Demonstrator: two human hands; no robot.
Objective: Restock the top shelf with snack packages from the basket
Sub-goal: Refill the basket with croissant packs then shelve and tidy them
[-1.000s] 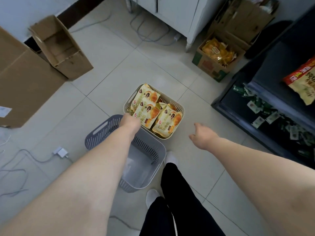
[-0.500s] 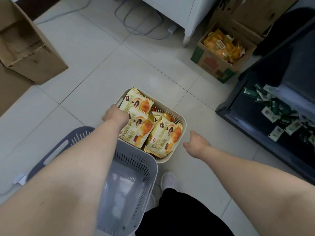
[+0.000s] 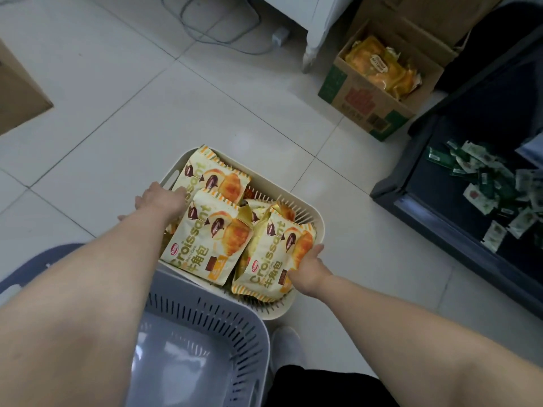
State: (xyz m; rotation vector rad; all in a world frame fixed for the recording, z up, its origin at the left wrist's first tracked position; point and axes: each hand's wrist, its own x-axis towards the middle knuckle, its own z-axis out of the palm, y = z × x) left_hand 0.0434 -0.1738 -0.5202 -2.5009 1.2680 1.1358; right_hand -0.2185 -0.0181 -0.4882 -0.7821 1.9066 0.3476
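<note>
A cream basket [image 3: 318, 227] with slotted walls is seen on the tiled floor [image 3: 117, 113] at the centre of the frame. Several snack packets are stacked in it. Three lie uppermost: an upper packet [image 3: 217, 177], a middle packet [image 3: 211, 239] overlapping it, and a right packet [image 3: 273, 259] leaning towards the basket's lower right corner. On each, "Croissant" and the characters "牛角包" are printed in olive lettering beside a picture of a chocolate-filled croissant. A small red oval brand mark is present, but its lettering cannot be read.

The left hand [image 3: 160, 199] is placed at the basket's left wall, touching the upper packet. Its fingers are hidden among the packets, so it cannot be told whether anything is gripped. The right packet is pinched at its right edge by the right hand [image 3: 310, 268], the thumb laid on the printed face and the fingers hidden behind.

A grey basket [image 3: 205, 321] abuts the cream one at the lower centre. At the upper right, a cardboard box [image 3: 364, 104] with red and green print, not legible, holds orange packets [image 3: 379, 66]. On the dark shelf [image 3: 440, 207] at the right edge, small green and white sachets [image 3: 493, 183] are scattered.
</note>
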